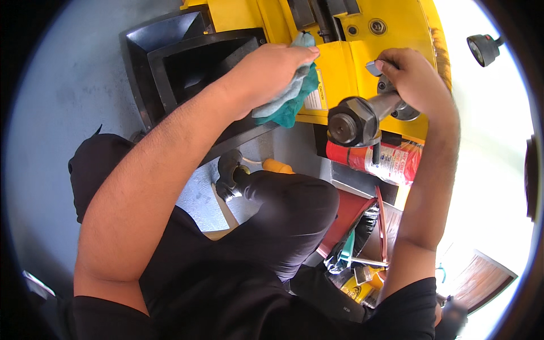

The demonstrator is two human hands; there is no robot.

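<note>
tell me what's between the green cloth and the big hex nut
In the head view, a white label on the yellow panel shows between cloth and nut.

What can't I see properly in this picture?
All in the head view:
- The left hand's fingertips: mostly hidden by the hand itself and the cloth.
- The whole grey piece: the right hand covers part of it.
- The top of the yellow machine: cut off by the upper edge.
- The label's smallest writing: too tiny.
</note>
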